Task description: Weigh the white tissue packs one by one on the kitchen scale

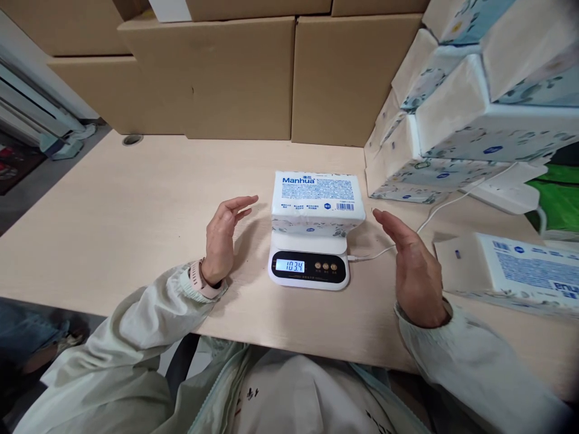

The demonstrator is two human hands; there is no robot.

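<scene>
A white tissue pack (pixel 318 196) with blue print lies on the platform of a white kitchen scale (pixel 310 243). The scale's lit display (pixel 290 266) reads what looks like 103.4. To the left of the pack is my left hand (pixel 222 240), fingers apart and holding nothing, with a pink band at the wrist. My right hand (pixel 414 265) stands to the right of the pack, its fingers stretched out and nothing in it. Neither hand touches the pack.
Cardboard boxes (pixel 239 78) line the back of the table (pixel 136 229). Stacked tissue packs (pixel 474 132) rise at the back right. Another pack (pixel 534 271) lies right of my right hand. A white cable (pixel 434 212) runs from the scale toward the stack.
</scene>
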